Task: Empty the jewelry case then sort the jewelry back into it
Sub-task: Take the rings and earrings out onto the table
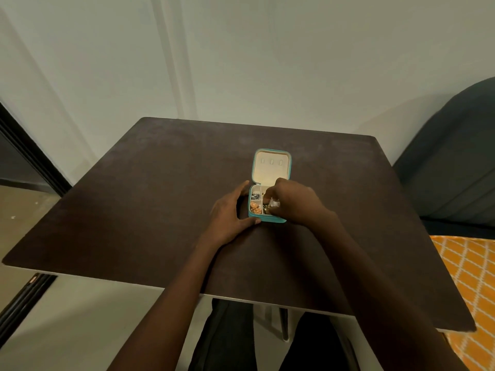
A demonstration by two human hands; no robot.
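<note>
Jewelry case (268, 219) sits open between both hands: light, prone to sliding. Left hand (227, 215) braces its left wall, fingers spread. Right hand (293, 202) pinches inside, apparently on small, snag-prone jewelry (255, 207).

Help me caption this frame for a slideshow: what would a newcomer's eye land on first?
First, the small teal jewelry case, lid open, near the middle of the dark brown table. Its left compartments hold rose-gold jewelry in front and dark pieces behind. The left hand braces the case's left side while the right hand reaches into its right half.
</note>
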